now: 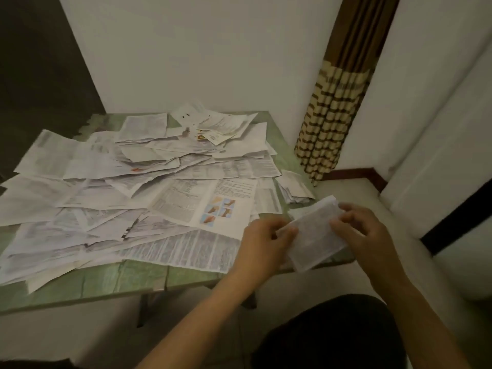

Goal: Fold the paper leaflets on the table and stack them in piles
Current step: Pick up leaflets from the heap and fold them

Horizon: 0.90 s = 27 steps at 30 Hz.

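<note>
So both hands are on one folded leaflet (315, 237) right at the near right corner of the table (127, 279), held over the edge and turned at an angle. Left hand (262, 242) has the left side of it, fingers curled w/ the tips pinching the paper's edge. Right hand (360, 230) has the right side, fingers bent and clamped down on the paper (thumb is hidden, so can't tell how it sits). Pic is kinda blurry around there btw, so the print on it is unreadable. Most of the green table is buried under a big heap of open leaflets (119, 182), all overlapping every which way, mostly b&w text. One picture leaflet (219, 210) lying on top near the left hand has a block of little colour photos on it. At the far right edge of the table, just beyond the hands, sits a small pile (292, 189) of folded ones, a bit messy and not squared up. Behind that corner a brown and cream curtain (335, 107) hangs against the white wall (199, 49). Bottom of the shot shows the person's dark trousers (332, 331).
</note>
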Motion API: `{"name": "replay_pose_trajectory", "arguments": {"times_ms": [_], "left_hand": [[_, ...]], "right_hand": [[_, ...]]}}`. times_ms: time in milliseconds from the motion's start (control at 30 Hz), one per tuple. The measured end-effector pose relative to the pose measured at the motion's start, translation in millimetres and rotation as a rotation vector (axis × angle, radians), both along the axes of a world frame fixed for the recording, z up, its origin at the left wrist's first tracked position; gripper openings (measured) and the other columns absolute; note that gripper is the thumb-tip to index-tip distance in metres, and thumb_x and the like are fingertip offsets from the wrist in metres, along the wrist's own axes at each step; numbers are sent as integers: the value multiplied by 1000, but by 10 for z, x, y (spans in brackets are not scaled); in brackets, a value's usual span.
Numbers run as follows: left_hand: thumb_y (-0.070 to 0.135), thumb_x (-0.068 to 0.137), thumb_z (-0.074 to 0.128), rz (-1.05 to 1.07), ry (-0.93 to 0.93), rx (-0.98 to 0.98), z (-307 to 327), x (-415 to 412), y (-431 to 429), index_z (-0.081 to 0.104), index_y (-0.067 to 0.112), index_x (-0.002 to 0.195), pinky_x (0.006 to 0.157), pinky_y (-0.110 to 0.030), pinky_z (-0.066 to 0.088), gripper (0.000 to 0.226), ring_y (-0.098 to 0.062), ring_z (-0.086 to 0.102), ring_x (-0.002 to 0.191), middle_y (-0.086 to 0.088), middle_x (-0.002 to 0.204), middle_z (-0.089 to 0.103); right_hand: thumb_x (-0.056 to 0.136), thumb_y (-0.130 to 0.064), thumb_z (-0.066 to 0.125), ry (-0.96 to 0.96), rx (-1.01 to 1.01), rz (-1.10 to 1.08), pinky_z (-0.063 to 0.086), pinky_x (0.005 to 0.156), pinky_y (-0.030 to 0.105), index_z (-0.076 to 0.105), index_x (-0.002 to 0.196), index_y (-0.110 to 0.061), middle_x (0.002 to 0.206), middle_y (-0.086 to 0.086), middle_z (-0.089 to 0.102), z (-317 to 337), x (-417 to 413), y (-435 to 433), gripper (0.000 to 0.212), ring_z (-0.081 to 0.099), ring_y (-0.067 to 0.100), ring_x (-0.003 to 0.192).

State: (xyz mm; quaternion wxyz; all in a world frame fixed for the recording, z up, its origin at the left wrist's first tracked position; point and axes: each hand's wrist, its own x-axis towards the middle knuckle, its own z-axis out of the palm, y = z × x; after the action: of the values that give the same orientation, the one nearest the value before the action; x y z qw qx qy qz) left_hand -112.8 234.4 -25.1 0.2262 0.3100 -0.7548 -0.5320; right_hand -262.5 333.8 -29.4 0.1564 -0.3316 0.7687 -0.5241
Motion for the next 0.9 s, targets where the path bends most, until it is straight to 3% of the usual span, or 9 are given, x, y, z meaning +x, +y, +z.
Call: {"name": "replay_pose_trajectory", "arguments": {"times_ms": [133,233,333,400,500,567,700,800,900], "left_hand": [[21,94,52,123,-51,-171,-70,-455,-39,50,17,128,91,-27,46,34,-14,54,107,0,123,57],[27,97,44,21,-240,-633,-225,-623,-36,45,19,135,111,-34,21,38,-21,27,136,-2,147,35],[49,90,6,-186,-429,-749,-456,-610,-1,38,21,141,116,-38,-1,66,-23,11,144,-5,156,20],[50,83,2,-155,-436,-788,-561,-590,-1,44,19,138,113,-43,5,76,-29,24,141,-11,152,30],[38,87,28,-69,-414,-873,-622,-552,-33,67,17,113,97,-49,40,51,-34,58,115,-14,124,62],[34,84,35,-32,-395,-907,-651,-491,-60,69,17,107,91,-48,46,44,-32,62,108,-13,117,66],[33,87,36,-13,-347,-920,-712,-370,-79,65,13,114,95,-49,44,45,-34,55,119,-14,125,60],[39,92,31,-6,-204,-789,-686,-357,-56,56,11,127,107,-45,29,51,-30,36,135,-14,141,46],[35,93,35,61,17,-660,-637,-311,-51,57,10,124,111,-38,25,45,-15,27,137,-9,141,46]], "right_hand": [[90,-17,58,7,46,-175,40,101,45,54,84,-13,126,8,55,-86,-358,-166,8,49,26,119],[90,-20,58,-21,143,-206,46,68,27,60,88,-7,96,11,63,-270,-454,-276,14,59,27,93],[89,-23,60,40,117,-266,39,56,18,58,95,-12,90,5,62,-396,-401,-313,12,55,12,75],[90,-25,59,95,102,-245,37,54,16,55,107,-15,83,-5,57,-408,-391,-304,20,51,6,71],[91,-32,57,237,201,-169,34,50,16,56,107,-16,76,-7,53,-377,-394,-276,23,50,4,65],[90,-39,56,375,319,-120,35,50,19,54,103,-19,77,-4,55,-364,-365,-258,24,54,11,67],[88,-41,58,510,347,-135,31,52,19,51,93,-19,83,-4,49,-397,-297,-275,24,50,13,76],[89,-38,57,394,196,-148,37,59,18,50,93,-22,90,-3,49,-410,-303,-262,18,50,13,82],[94,-31,51,248,56,-157,42,63,18,54,95,-18,97,3,55,-334,-327,-225,12,54,17,88]]}}
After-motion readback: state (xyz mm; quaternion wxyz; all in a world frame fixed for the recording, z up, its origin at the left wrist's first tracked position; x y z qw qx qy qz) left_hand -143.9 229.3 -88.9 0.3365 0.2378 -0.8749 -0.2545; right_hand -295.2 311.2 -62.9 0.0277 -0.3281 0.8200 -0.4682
